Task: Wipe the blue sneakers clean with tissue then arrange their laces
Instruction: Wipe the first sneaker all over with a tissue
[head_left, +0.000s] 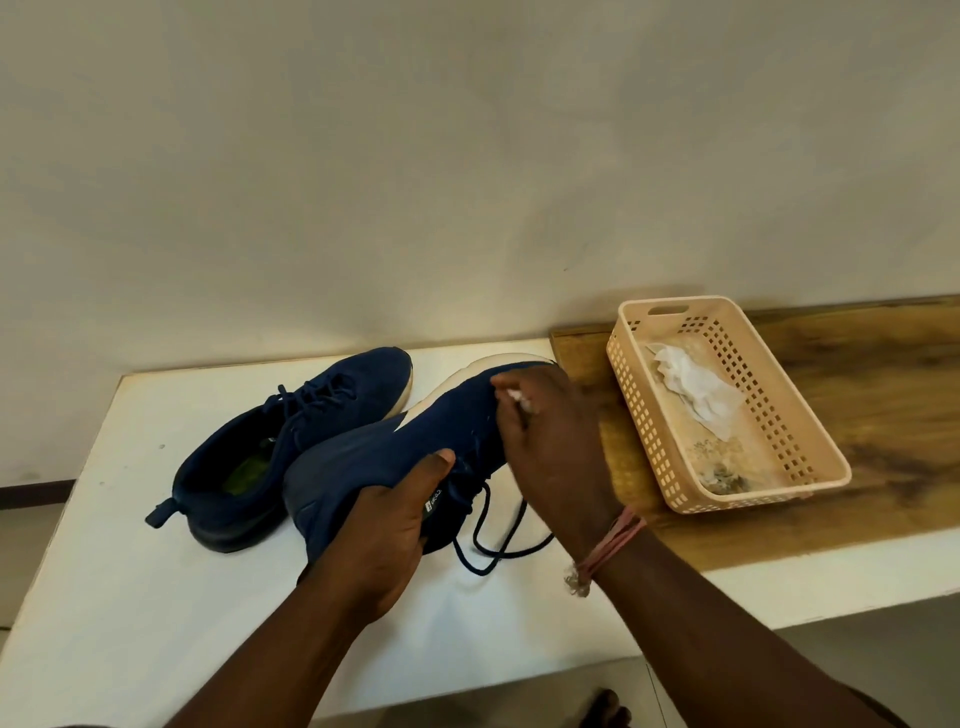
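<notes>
Centrally, the left hand gripped the tilted sneaker by its heel above the white desk. The right hand pinched a tissue against its toe. The other sneaker lay just left; a basket held more tissue at right.

Just right of the right hand's fingers, the peach basket blocks the wooden board. Left of them, beyond the held sneaker, lies the second sneaker. Bare white tabletop opens nearer, left of the left hand.
</notes>
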